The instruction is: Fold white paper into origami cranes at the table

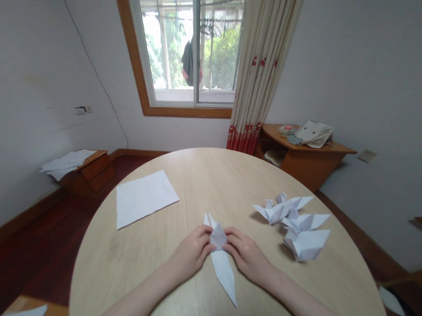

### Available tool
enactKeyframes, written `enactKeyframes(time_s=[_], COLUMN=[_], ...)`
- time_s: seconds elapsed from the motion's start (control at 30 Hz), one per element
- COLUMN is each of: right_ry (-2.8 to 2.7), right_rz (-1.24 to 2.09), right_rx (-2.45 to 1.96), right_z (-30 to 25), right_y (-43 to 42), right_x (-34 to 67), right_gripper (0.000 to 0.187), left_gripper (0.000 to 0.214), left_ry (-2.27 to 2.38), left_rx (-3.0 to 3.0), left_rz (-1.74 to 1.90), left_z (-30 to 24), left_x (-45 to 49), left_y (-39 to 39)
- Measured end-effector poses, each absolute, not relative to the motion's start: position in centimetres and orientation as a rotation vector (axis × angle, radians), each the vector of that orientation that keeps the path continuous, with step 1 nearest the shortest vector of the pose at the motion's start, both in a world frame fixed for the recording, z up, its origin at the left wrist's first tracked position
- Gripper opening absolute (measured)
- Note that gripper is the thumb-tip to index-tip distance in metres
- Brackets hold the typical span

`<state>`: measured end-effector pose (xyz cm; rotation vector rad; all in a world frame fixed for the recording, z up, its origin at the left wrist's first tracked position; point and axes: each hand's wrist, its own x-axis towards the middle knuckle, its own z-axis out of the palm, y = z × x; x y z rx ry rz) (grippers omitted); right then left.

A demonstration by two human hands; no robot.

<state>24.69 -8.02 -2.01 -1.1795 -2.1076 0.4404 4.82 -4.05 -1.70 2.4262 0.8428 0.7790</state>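
Between my two hands is a partly folded white paper [223,266], with two narrow points at its far end and one long point toward me. A small diamond-shaped flap stands in its middle. My left hand [194,247] pinches the left edge of the fold with thumb and fingers. On the opposite edge, my right hand [244,251] grips the paper in the same way. Several finished-looking folded paper birds [307,242] sit in a cluster to the right of my right hand. A flat white paper sheet [145,199] lies at the far left.
The round wooden table [205,177] carries all of this. Beyond it are a window [191,46], a curtain [259,66] and a corner stand [302,148] with a cloth bag [315,133]. A low drawer cabinet [94,169] with papers stands at left.
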Motion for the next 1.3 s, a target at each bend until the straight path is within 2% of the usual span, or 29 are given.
enactKeyframes(time_s=[0.3,0.5,0.87,1.07,1.3], right_ry=[-2.076,-1.991,-1.93,-2.005,-1.984], right_rz=[0.533,0.567,0.595,0.485,0.314], right_rx=[-1.193,-1.162,-1.192,-1.182,-1.283], right_z=[-2.5,-2.5,-2.8,-3.7,-4.8], right_y=[-7.7,-7.3,-6.6,-6.4,-6.4], right_x=[24.4,24.2,24.0,24.1,24.1], right_gripper=[0.022,0.017,0.02,0.032,0.036], left_gripper=[0.02,0.007,0.01,0.032,0.016], left_ry=[0.962,1.01,0.966,0.883,0.881], left_rx=[2.313,2.169,2.094,2.019,2.34], left_rz=[0.721,0.797,0.86,0.938,0.957], left_z=[-1.4,-1.4,-2.2,-3.0,-2.7], left_x=[5.2,5.2,5.2,5.2,5.1], left_y=[-4.6,-4.6,-4.3,-4.2,-4.5])
